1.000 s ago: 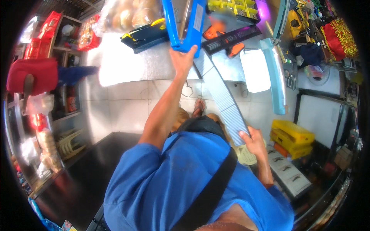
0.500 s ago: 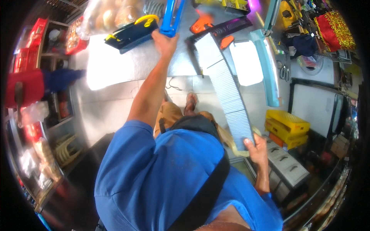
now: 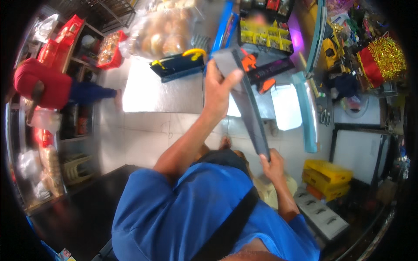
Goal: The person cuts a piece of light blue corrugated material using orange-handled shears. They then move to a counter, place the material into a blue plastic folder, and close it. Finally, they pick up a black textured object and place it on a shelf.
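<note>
A long, narrow grey panel [image 3: 250, 106] slants across the middle, its upper end over the worktable and its lower end close to my body. My left hand [image 3: 217, 89] grips the upper end between thumb and fingers. At the lower end, my right hand [image 3: 273, 165] holds the panel with the thumb on top. Beside my left hand a blue frame-like tool [image 3: 226, 28] lies on the table, partly hidden by the panel. A black case with yellow handles [image 3: 178, 65] stands just left of it. Orange-handled tools [image 3: 267, 85] lie to the panel's right.
Bagged round buns [image 3: 163, 32] and a black organizer with yellow compartments [image 3: 266, 35] sit on the metal table [image 3: 174, 95]. Light-blue bars [image 3: 307, 113] stand at its right. Yellow crates [image 3: 326, 178] are low on the right. A person in red [image 3: 45, 82] is beside shelves at left.
My left hand has let go of the blue tool and taken the panel's upper end. The panel has turned from its ridged pale face to a smoother dark one. My view has shifted.
</note>
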`<state>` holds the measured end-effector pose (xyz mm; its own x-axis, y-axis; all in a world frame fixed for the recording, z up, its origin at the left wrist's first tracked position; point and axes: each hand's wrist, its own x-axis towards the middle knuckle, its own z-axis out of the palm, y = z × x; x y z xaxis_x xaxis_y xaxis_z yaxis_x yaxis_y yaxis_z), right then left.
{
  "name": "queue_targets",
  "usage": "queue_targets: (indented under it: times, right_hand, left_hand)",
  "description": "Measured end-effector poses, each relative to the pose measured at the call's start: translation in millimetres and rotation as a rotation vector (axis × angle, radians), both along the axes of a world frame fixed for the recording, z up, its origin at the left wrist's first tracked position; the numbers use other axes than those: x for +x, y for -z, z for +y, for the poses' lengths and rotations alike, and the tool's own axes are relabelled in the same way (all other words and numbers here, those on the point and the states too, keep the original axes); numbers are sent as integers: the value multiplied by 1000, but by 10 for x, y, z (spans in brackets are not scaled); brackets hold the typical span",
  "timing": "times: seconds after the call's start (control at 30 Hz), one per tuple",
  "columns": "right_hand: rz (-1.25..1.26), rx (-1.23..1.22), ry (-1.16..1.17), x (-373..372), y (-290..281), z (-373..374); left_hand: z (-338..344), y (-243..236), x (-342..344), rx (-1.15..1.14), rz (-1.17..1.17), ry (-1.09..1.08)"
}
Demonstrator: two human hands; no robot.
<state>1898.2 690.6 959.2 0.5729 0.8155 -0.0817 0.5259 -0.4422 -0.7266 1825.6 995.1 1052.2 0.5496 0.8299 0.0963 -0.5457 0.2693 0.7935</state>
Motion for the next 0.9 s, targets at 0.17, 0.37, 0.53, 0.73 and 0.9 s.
queue_targets:
  times: [0.17, 0.37, 0.53, 0.73, 0.9]
  right_hand:
    - [-23, -83, -201, -114, 218, 804]
    - [-55, 486, -47, -287, -1023, 1588]
    - [40, 585, -117, -274, -1531, 1796]
    - [110, 683, -66, -384, -1419, 1830]
    - [116, 642, -61, -416, -1367, 1802]
  left_hand:
    - [-89, -287, -162, 350, 181, -55]
    - [68, -596, -440, 799, 371, -77]
    - [20, -620, -561, 913, 333, -28]
    - [48, -580, -692, 828, 199, 46]
    - [2, -532, -678, 693, 124, 106]
